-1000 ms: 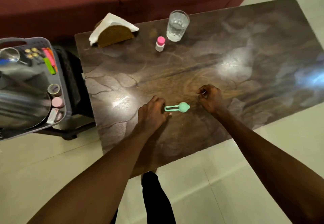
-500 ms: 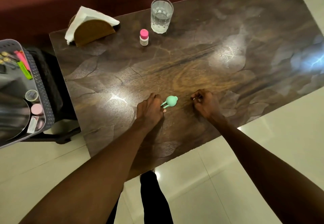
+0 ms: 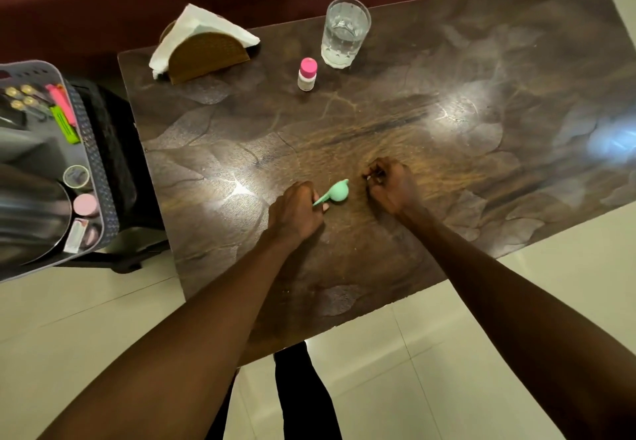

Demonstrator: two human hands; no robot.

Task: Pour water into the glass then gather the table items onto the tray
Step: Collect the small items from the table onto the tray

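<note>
Left hand (image 3: 296, 212) now pinches green clip (image 3: 335, 192) by its handle, tilted off worktop (image 3: 447, 129) (was flat); right hand (image 3: 390, 183) curled around something small, unidentifiable; tray next.

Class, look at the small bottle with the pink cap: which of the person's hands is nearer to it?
Left, narrowly. The left hand lies almost straight below the pink-capped bottle, gripping a green tool; the right hand sits below and off to its right.

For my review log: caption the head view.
Left hand grips mint-green tool on table; right hand curled alongside.
</note>
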